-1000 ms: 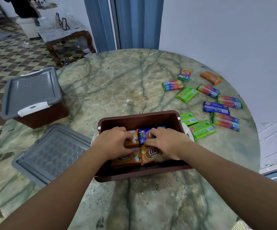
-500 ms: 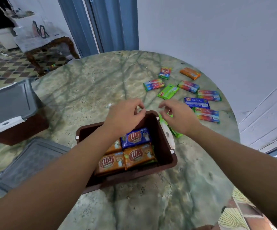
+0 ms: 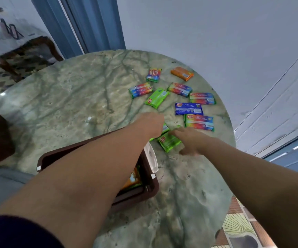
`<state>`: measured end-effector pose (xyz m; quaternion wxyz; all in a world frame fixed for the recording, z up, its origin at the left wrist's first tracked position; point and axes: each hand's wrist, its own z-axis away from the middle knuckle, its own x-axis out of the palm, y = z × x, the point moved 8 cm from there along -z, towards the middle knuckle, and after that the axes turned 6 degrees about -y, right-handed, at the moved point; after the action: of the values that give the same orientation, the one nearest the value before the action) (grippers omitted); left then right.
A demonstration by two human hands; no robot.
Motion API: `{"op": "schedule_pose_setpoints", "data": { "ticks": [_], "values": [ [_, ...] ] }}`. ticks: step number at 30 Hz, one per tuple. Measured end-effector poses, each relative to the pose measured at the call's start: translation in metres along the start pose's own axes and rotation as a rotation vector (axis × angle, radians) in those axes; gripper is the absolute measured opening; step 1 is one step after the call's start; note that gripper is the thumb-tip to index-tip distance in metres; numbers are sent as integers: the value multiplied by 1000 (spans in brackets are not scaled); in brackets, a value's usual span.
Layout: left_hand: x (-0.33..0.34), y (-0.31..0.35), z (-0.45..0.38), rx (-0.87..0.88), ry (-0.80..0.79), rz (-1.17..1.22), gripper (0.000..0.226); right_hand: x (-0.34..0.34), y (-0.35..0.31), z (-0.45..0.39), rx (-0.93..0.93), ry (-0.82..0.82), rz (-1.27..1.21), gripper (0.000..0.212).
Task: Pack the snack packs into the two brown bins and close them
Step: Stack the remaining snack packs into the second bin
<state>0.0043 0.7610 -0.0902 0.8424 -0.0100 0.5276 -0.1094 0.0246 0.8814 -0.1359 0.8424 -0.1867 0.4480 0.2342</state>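
Both of my arms reach past the open brown bin (image 3: 150, 187) toward the loose snack packs on the round marble table (image 3: 64, 104). My left hand (image 3: 150, 124) sits over a green pack (image 3: 165, 128) just beyond the bin's far corner; the fingers curl down onto it, but the hand hides them, so I cannot tell whether they have closed on the pack. My right hand (image 3: 189, 140) lies flat and spread, fingertips touching the near green pack (image 3: 168, 142) that rests on the table beside the bin's white latch (image 3: 151, 158). It presses on the pack rather than gripping it, as far as I can see.

My left forearm covers most of the bin, and only a sliver of an orange pack (image 3: 133, 178) shows inside, against the right wall. Farther out, near the table's far right edge, more packs lie scattered and apart: a third green one (image 3: 157, 98), a blue one (image 3: 189, 109), an orange one (image 3: 182, 73), and several rainbow-coloured ones (image 3: 199, 122). At the left edge a grey lid (image 3: 5, 178) lies flat on the table, blurred. A dark brown shape just above it is partly cut off by the frame.
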Motion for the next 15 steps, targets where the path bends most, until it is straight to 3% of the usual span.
{"op": "schedule_pose_setpoints", "data": {
  "ticks": [5, 9, 13, 15],
  "values": [
    [26, 6, -16, -63, -163, -62, 39, 0, 3, -4, 73, 72, 141, 88],
    [49, -2, -29, -121, -204, -1, 69, 1, 6, -7, 109, 83, 124, 78],
    [51, -9, -39, -145, -229, 165, 53, -1, 9, -8, 122, 135, 88, 75],
    [46, -21, -43, -221, -153, 333, 72, -3, 12, -5, 136, 153, -48, 73]
  ]
}}
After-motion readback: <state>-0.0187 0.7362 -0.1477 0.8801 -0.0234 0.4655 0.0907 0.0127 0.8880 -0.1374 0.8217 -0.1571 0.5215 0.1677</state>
